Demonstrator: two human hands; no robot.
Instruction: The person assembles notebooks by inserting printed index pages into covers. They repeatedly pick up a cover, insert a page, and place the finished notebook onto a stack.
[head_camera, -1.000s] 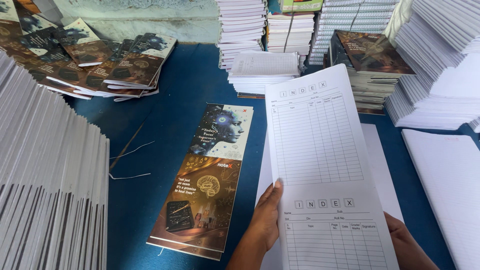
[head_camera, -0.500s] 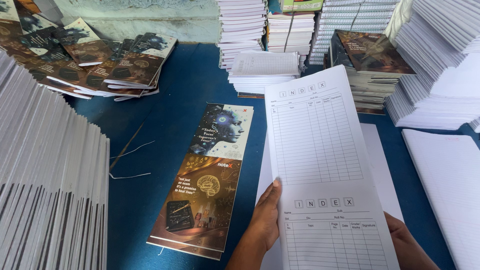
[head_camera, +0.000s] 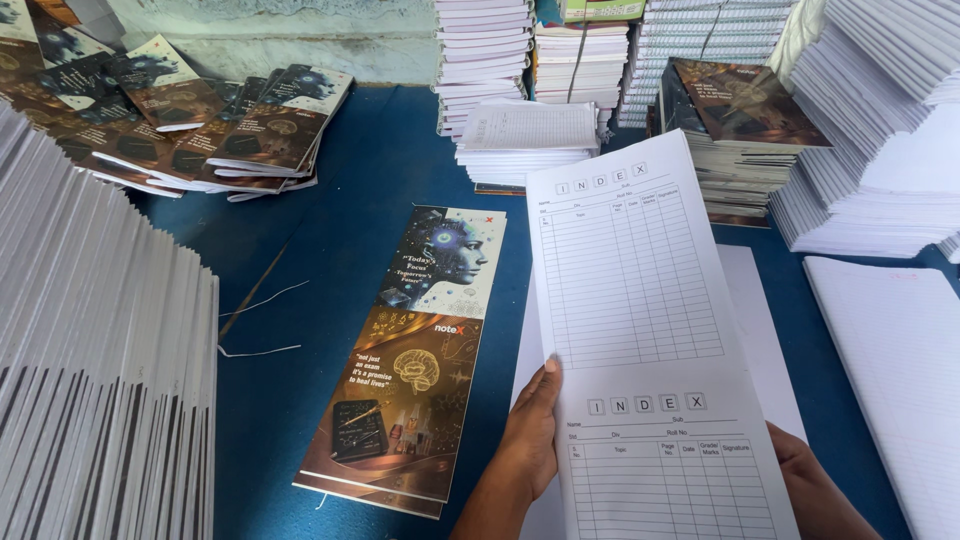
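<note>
While both hands (head_camera: 530, 430) grip the ruled sheet (head_camera: 650, 340), paper stacks (head_camera: 100, 370) crowd round — printed cover (head_camera: 405, 360) alongside.

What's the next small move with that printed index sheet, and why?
Probably lower the index sheet flat onto the white sheets beneath it, edges squared. Left hand and right hand hold its lower edges, and it tilts above that pile beside the printed cover strip.
</note>
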